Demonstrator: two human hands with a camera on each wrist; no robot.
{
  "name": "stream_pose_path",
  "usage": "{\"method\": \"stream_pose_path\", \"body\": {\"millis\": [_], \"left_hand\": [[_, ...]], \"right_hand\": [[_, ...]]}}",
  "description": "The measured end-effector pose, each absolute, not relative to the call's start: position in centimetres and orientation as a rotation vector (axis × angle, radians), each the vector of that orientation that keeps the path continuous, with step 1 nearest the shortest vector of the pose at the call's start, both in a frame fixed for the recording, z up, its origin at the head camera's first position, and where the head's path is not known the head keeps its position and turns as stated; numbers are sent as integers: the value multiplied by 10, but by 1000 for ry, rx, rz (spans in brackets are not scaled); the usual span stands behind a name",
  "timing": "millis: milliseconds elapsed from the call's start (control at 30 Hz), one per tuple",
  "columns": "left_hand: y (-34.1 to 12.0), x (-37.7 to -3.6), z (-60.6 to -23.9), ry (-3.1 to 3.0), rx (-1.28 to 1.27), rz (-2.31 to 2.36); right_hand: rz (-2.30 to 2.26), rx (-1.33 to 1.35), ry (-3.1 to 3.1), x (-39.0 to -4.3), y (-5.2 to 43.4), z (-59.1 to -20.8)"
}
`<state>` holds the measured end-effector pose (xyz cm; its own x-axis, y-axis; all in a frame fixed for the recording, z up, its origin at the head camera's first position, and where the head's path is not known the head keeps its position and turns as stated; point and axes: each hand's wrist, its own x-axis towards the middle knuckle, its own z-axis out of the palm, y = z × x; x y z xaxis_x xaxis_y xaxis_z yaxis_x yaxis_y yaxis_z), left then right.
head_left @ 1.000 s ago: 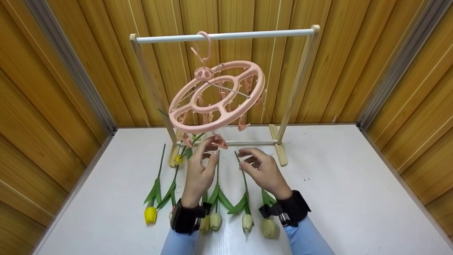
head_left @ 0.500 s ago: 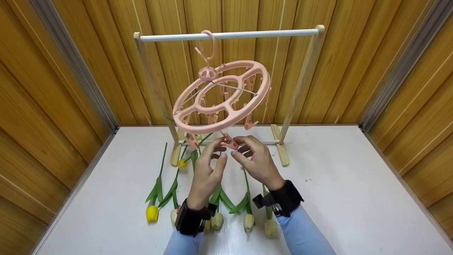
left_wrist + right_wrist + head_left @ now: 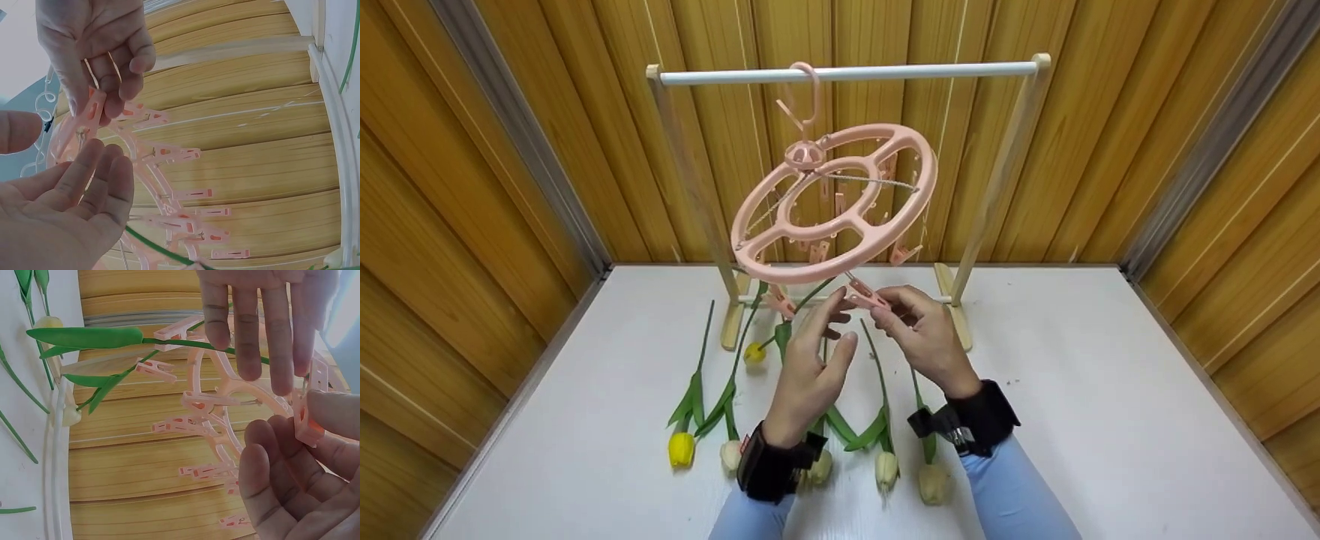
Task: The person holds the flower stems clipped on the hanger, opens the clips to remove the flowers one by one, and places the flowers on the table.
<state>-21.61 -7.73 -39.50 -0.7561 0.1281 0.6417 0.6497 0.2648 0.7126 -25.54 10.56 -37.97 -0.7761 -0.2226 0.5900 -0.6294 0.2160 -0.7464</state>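
Note:
A pink round clip hanger (image 3: 840, 268) hangs tilted, with small clothespins around its ring. My right hand (image 3: 926, 334) pinches the front clothespin (image 3: 868, 293) between thumb and fingers. Right beside that clothespin is my left hand (image 3: 812, 367), its fingers nearly straight and its thumb apart. In the right wrist view the left fingers (image 3: 246, 332) reach down toward the pinched clothespin (image 3: 308, 413). Green tulip stems (image 3: 194, 343) pass at other clothespins on the ring. A yellow tulip (image 3: 755, 352) hangs head down behind the left hand.
A wooden rack with a white bar (image 3: 922, 72) carries the hanger by its hook. On the white table (image 3: 1080, 420) lie several tulips, among them a yellow one (image 3: 681, 450) at the left and pale ones (image 3: 886, 470) near the front. Wood-patterned panels (image 3: 1222, 247) enclose the table.
My right hand has come left and up to the front clothespin and now pinches it. The left hand has shifted right, staying beside it. The hanger has turned slightly, its clothespin swinging right.

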Motion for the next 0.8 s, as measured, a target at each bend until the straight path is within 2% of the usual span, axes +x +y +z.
{"method": "stream_pose_path", "body": {"millis": [800], "left_hand": [[-117, -231, -394, -1882, -284, -1445]], "right_hand": [[1854, 621, -2085, -256, 128, -375]]}}
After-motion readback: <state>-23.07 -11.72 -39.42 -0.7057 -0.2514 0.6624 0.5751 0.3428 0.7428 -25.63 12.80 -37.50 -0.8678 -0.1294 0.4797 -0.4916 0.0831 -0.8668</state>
